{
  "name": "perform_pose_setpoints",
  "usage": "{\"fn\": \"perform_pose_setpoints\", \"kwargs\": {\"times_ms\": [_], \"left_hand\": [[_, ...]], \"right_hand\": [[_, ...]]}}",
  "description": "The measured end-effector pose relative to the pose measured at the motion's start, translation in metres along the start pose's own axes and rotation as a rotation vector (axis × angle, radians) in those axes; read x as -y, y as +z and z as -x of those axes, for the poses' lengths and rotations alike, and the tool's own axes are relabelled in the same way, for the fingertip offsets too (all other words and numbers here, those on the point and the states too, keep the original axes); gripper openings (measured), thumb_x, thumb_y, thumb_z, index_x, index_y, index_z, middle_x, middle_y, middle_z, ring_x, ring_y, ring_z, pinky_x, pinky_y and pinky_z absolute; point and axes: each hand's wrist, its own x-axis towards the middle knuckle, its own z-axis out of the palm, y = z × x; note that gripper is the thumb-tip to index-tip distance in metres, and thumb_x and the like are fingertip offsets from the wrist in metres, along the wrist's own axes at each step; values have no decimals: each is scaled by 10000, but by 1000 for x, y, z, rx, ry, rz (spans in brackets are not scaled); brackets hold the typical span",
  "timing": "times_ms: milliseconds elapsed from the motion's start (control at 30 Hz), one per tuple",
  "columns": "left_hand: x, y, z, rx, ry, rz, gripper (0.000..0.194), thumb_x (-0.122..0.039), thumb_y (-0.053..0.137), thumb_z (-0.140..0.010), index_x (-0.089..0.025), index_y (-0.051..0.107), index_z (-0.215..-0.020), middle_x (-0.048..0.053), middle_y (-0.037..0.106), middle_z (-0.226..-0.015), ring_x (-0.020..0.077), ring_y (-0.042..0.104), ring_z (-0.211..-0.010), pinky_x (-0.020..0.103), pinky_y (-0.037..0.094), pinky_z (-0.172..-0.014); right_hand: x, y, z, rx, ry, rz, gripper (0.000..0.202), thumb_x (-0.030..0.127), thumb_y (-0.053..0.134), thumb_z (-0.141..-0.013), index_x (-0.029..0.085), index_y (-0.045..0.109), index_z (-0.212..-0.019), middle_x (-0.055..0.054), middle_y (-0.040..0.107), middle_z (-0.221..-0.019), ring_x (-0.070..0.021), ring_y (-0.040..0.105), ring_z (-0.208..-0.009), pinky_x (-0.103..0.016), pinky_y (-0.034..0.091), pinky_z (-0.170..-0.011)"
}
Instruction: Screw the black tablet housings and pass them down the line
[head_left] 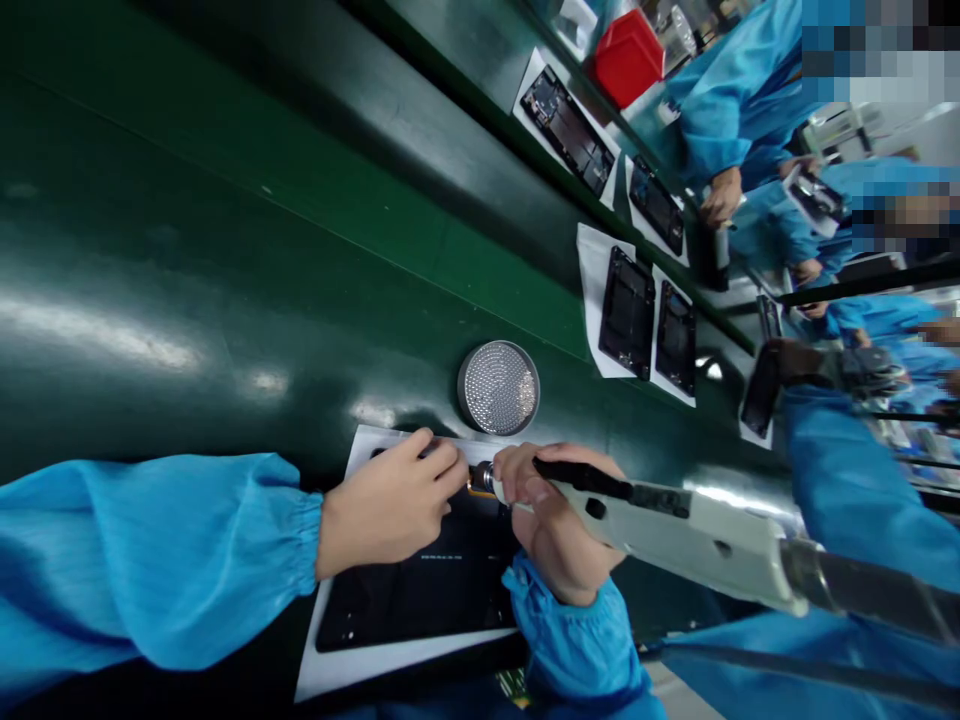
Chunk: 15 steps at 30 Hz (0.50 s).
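My right hand [559, 500] is wrapped round the front of a white electric screwdriver [690, 530], which points left. Its metal tip reaches down to the upper part of a black tablet-like device [420, 590]. My left hand [397, 495] lies over that device, its fingers curled close to the screwdriver tip. What those fingers hold, if anything, is hidden. White sheet [322, 660] shows under the device. Just beyond both hands stands a round grey dish [499, 388] with a dotted inner surface.
Several opened black devices on white sheets lie along the bench to the right, one of them nearby [628, 310]. A red bin [628, 58] stands at the far side. Co-workers in blue sleeves [727, 100] work across and beside the green bench [247, 260].
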Motion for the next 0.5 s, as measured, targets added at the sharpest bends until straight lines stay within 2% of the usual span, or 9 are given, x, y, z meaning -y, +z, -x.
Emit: {"fn": "perform_pose_setpoints", "kwargs": {"times_ms": [167,367,500], "left_hand": [[0,-1,-1,13,8,-6,187,-272,665,-940,-166,781,-839,134,691,-1092,299,548,-1038,419,387,-810],[0,2,1,-27,1,-33,207,-216,606,-958,-127,766,-861,157,690,-1076,300,572,-989,422,402,-789],[1,6,3,-86,10,-27,219,-178,554,-972,-102,748,-905,137,690,-992,268,590,-894,407,413,-759]], "right_hand": [[-1,1,0,15,10,21,205,111,639,-843,250,680,-986,47,575,-610,-139,559,-526,-349,531,-560],[-2,2,2,23,7,12,202,124,640,-848,254,677,-998,46,582,-606,-142,564,-528,-354,537,-572],[3,-7,-9,-43,-30,13,218,180,641,-860,265,672,-1058,56,556,-588,-133,540,-501,-334,505,-559]]}}
